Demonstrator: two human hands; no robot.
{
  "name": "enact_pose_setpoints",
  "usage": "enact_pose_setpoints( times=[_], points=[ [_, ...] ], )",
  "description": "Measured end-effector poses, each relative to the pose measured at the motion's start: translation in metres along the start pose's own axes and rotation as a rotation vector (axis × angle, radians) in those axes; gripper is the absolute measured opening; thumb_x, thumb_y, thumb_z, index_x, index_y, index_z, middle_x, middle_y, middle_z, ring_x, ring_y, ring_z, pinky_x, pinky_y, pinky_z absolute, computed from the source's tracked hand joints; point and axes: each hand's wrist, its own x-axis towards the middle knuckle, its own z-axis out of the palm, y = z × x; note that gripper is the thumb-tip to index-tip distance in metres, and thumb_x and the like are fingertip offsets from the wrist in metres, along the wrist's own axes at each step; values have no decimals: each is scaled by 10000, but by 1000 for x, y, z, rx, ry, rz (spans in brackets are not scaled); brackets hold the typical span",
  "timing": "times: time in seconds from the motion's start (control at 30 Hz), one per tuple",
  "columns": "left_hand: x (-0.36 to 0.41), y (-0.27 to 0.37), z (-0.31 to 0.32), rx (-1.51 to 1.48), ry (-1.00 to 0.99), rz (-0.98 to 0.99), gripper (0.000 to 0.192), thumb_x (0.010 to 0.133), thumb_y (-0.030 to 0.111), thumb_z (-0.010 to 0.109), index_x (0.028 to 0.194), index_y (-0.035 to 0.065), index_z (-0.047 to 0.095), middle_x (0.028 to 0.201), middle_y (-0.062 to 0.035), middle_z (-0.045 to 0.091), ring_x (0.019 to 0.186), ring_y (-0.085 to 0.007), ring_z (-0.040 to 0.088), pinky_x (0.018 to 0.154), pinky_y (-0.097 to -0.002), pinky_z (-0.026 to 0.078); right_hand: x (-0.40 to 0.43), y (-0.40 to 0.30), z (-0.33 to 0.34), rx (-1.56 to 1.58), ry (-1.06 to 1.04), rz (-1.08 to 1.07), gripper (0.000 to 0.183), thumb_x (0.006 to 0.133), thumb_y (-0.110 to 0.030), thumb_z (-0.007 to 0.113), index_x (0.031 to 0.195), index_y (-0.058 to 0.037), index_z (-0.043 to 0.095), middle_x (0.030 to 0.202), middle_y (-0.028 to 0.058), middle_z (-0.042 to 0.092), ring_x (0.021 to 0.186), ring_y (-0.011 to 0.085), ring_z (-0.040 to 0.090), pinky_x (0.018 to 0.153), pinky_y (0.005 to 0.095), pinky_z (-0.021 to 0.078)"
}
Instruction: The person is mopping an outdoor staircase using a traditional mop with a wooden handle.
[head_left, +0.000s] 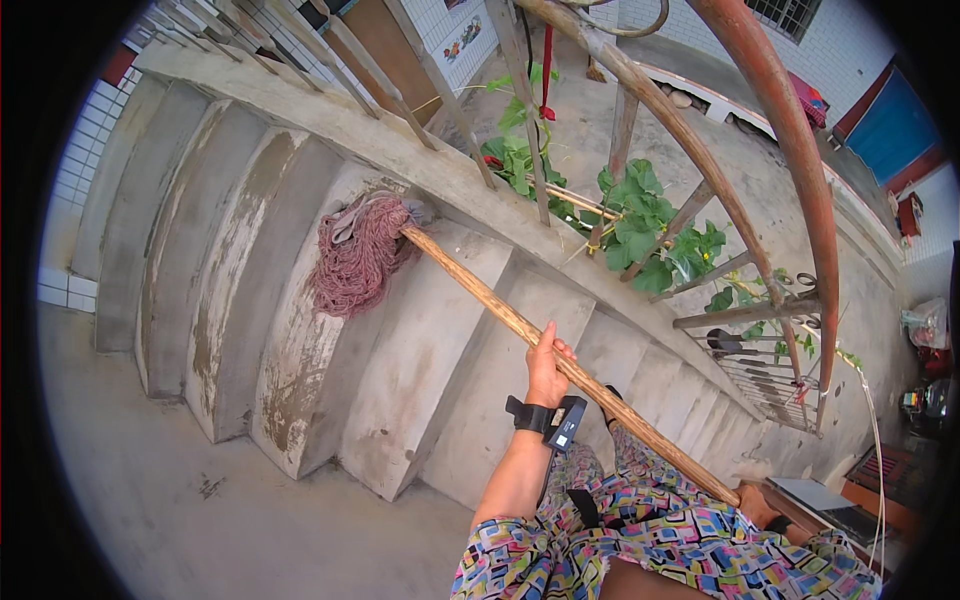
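Observation:
A string mop with a pinkish-red yarn head (364, 255) rests on a concrete stair step (304, 322), its strands draped over the edge. Some grey cloth strips show at the top of the yarn. From there a wooden mop handle (480, 292) runs diagonally down towards my body. Around its middle my left hand (551, 367) is closed, with a black strapped device (562, 424) on the wrist. At the handle's lower end, by my waist, my right hand (757, 506) grips the wood; its fingers are partly hidden.
Worn, patchy steps rise to the left and descend to the right. A metal railing (806, 150) stands on the concrete stair curb (442, 172). Leafy vines (637, 217) grow through the bars. My foot (611, 397) is on the stairs. Boxes and bags (926, 326) line the right.

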Motion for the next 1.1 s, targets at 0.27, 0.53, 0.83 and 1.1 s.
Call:
enact_pose_setpoints(
  times=[0.27,0.53,0.83,1.1],
  points=[
    [-49,25,46,-3,-96,30,248,808,247,620,682,132,440,561,2,438,518,-142,444,550,-295,394,39,24,2,27,69,40,313,592,-290,693,815,-72,669,725,183,622,715,312,622,673,364,490],
    [-72,201,117,116,-95,733,157,839,190,583,829,84,469,719,-38,535,636,-143,519,620,-291,449,128,-164,-28,185,43,-504,334,627,-327,674,858,-86,648,740,149,625,687,314,598,652,366,474],
    [-17,184,123,384,-4,670,210,863,187,535,943,43,405,719,-70,517,540,-155,508,538,-294,448,115,-293,-96,540,-332,-613,344,725,-174,671,970,16,521,587,39,506,443,118,489,415,273,404],
    [19,106,112,438,-203,402,233,834,183,591,896,28,429,733,-70,531,627,-182,539,596,-320,468,120,-157,-91,699,-564,-439,213,755,-120,662,837,-15,496,555,2,472,407,76,439,369,232,352]
  ],
)
